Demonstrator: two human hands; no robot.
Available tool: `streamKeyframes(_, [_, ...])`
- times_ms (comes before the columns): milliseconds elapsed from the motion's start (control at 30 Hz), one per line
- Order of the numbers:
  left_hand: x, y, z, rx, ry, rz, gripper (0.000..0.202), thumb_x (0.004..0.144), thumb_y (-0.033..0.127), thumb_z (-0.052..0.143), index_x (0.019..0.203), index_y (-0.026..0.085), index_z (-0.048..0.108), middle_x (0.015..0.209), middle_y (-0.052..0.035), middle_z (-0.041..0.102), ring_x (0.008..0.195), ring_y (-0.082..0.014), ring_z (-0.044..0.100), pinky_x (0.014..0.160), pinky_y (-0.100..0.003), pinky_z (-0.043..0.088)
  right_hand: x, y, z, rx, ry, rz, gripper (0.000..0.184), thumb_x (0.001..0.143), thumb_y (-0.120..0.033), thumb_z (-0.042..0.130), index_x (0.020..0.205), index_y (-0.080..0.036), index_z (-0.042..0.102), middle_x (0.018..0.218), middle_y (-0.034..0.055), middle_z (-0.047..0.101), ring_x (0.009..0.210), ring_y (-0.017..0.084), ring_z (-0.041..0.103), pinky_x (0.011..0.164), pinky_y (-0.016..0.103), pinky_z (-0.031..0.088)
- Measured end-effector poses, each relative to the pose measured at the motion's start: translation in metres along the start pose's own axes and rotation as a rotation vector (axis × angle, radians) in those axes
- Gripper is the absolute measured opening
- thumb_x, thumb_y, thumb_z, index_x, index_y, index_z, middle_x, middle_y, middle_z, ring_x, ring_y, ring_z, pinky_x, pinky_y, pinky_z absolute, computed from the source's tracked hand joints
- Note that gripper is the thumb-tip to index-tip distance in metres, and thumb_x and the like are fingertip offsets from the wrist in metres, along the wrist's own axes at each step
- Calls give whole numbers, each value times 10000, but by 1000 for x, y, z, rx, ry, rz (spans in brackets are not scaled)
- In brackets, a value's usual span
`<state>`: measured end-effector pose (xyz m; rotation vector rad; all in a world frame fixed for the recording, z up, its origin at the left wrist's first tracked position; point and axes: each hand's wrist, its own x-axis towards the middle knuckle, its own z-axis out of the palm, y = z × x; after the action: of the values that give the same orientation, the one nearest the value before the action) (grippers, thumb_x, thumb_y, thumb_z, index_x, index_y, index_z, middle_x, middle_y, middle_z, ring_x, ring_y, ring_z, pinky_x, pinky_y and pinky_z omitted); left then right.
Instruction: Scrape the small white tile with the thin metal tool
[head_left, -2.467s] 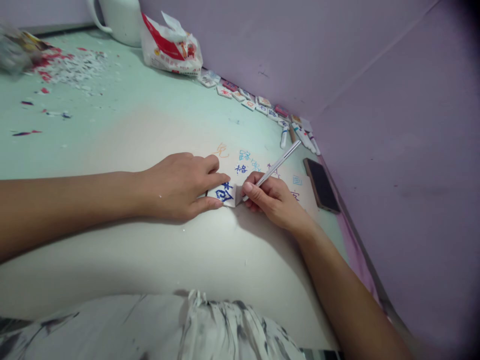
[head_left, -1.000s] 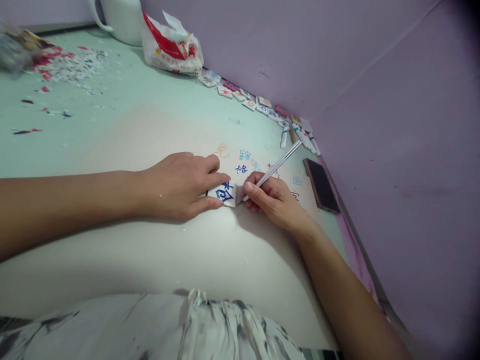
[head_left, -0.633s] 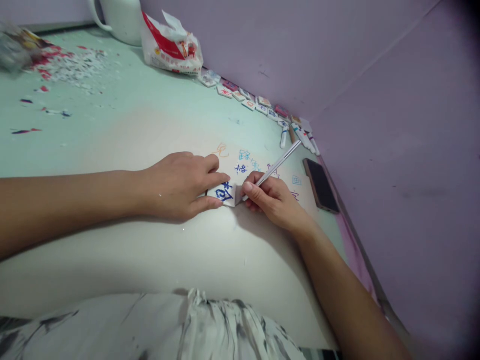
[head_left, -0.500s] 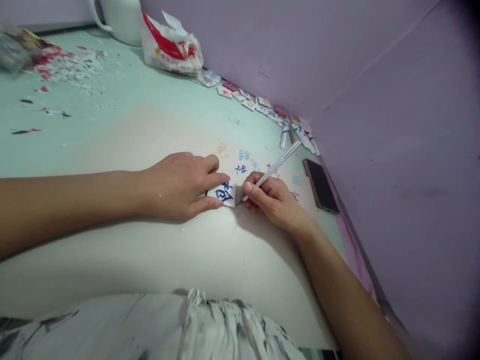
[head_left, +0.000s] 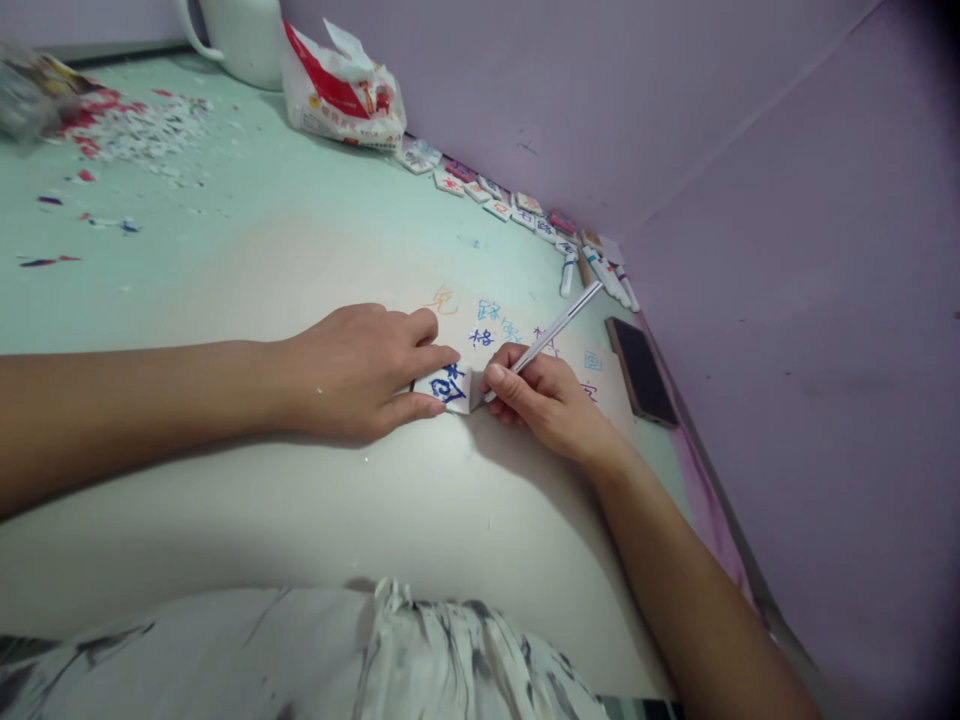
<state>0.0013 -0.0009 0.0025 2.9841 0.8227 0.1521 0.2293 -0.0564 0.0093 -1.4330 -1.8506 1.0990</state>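
Note:
A small white tile (head_left: 452,387) bearing a dark blue character lies flat on the pale green table (head_left: 300,250). My left hand (head_left: 360,370) pins the tile between thumb and forefinger. My right hand (head_left: 544,395) grips a thin silver tool (head_left: 555,326) like a pen, with its tip at the tile's right edge. Blue and orange characters are written on the tabletop just beyond my hands.
A black phone (head_left: 642,370) lies to the right near the purple wall. A row of small painted tiles (head_left: 495,195) and markers (head_left: 611,275) lines the wall. A red-and-white bag (head_left: 341,90), a white jug (head_left: 240,35) and scattered scraps (head_left: 135,130) sit at the far end.

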Motion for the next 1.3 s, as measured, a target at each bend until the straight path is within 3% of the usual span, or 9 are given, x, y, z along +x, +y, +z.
streamKeyframes(1300, [1, 0, 1, -12, 8, -2, 488, 960, 515, 403, 1320, 254, 601, 1135, -115, 620, 813, -237, 617, 734, -357, 411, 0, 0, -1, 3, 1, 3, 532, 893, -684, 551, 705, -187, 560, 668, -13, 547, 559, 99, 486, 558, 262, 384])
